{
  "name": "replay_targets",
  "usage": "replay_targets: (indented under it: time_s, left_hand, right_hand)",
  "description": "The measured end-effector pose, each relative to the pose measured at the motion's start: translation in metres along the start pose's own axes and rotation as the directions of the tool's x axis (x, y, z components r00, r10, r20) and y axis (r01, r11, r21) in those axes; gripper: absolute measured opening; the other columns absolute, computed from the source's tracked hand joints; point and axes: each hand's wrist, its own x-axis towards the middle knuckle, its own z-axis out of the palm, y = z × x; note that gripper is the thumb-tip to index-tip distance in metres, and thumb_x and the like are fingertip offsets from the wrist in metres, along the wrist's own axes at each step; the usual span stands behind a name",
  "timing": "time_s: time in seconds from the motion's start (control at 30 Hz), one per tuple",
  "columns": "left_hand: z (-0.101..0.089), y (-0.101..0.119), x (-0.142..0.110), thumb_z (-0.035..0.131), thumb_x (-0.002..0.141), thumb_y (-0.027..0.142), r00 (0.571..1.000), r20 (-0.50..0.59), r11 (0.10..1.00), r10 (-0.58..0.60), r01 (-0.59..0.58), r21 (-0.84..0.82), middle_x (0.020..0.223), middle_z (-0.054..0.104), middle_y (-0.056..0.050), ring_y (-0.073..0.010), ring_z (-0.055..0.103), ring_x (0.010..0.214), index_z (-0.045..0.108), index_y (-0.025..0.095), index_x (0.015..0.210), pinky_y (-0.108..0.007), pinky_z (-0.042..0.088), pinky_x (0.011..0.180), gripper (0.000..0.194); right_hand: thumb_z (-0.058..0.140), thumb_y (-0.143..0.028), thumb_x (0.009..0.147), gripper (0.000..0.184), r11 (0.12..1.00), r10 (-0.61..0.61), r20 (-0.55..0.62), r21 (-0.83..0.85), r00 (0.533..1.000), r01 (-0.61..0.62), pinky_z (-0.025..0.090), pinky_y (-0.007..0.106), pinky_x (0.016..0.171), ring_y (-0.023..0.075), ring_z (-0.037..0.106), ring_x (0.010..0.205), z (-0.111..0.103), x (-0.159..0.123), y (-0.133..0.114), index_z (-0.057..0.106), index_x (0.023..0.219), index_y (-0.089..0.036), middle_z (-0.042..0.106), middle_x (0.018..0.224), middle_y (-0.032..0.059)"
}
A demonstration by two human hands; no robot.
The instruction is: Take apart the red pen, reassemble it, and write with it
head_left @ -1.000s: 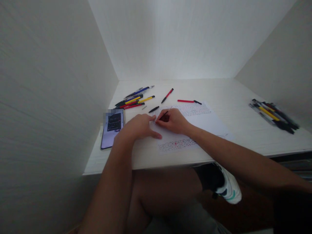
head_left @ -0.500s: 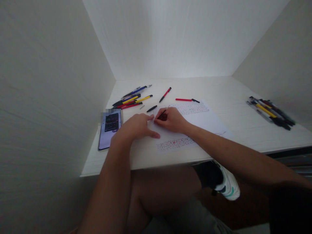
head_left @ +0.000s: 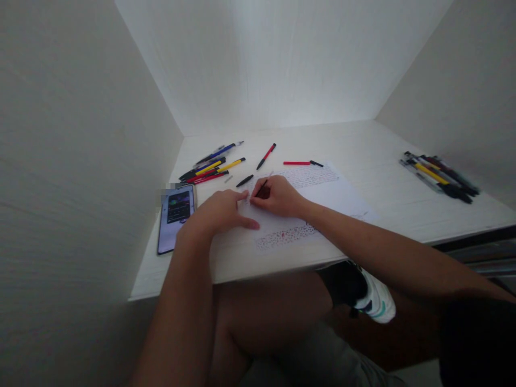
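My right hand [head_left: 280, 197] pinches a thin dark pen [head_left: 262, 187], its lower end down at the left part of a white sheet of paper [head_left: 322, 198]. Rows of small multicoloured marks run along the sheet's upper and lower parts. My left hand [head_left: 229, 210] rests on the paper's left edge with thumb and fingers apart, holding nothing. The left fingertips come close to the pen's lower end. Just beyond both hands lies a short black pen piece [head_left: 244, 180], with a small grey piece [head_left: 228, 179] beside it.
A phone [head_left: 176, 219] with a lit screen lies left of my left hand. Several pens [head_left: 209, 169] are piled behind it. A red pen [head_left: 266, 156] and another red pen [head_left: 297, 163] lie beyond the paper. More pens [head_left: 439, 176] lie at right. White panels enclose the desk [head_left: 387, 166].
The view has shifted slightly, so the desk things appear a little further left. Both hands keep nearly the same pose on the paper, and the pen stays in my right hand.
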Motion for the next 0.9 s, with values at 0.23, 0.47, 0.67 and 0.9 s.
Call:
replay_targets:
  time_s: [0.23,0.47,0.67,0.9]
  left_hand:
    - [0.006,-0.006,0.004,0.079,0.066,0.063,1.000,-0.015,1.000,0.018,-0.018,0.018,0.131,0.062,-0.014,-0.0326,0.057,0.118,0.056,0.019,0.141,-0.038,0.045,0.099,0.091]
    - [-0.004,-0.004,-0.005,0.080,0.068,0.056,1.000,-0.002,0.999,0.015,-0.015,-0.048,0.110,0.069,-0.010,-0.0272,0.064,0.099,0.048,0.016,0.147,-0.035,0.047,0.090,0.094]
    - [-0.004,-0.006,0.010,0.058,0.092,0.026,0.842,-0.493,0.975,-0.219,0.201,-0.090,0.095,0.069,-0.009,-0.0235,0.063,0.090,0.070,0.016,0.112,-0.036,0.047,0.089,0.026]
    - [0.020,-0.011,0.040,0.047,0.092,0.010,0.723,-0.600,0.929,-0.343,0.354,-0.106,0.121,0.061,-0.018,-0.0276,0.061,0.107,0.067,0.013,0.109,-0.038,0.048,0.092,0.027]
  right_hand:
    - [0.072,-0.038,0.078,0.022,0.972,0.053,-0.107,0.232,0.993,-0.027,0.051,0.031,0.062,0.0160,0.064,0.066,-0.006,0.008,0.009,0.066,0.081,-0.017,0.070,0.073,0.0057]
    - [0.064,-0.040,0.085,0.024,0.931,0.230,-0.500,0.364,0.835,-0.039,0.056,0.030,0.063,0.0168,0.068,0.074,-0.026,0.023,0.018,0.058,0.091,-0.018,0.072,0.091,0.0102]
    - [0.067,-0.043,0.081,0.027,0.896,0.305,-0.595,0.443,0.743,-0.014,0.054,0.028,0.057,0.0171,0.068,0.073,-0.029,0.027,0.023,0.058,0.089,-0.018,0.069,0.082,0.0060]
    - [0.069,-0.038,0.079,0.023,0.882,0.287,-0.622,0.468,0.729,0.052,0.050,0.026,0.048,0.0169,0.067,0.066,-0.028,0.024,0.016,0.060,0.086,-0.018,0.067,0.078,0.0049]
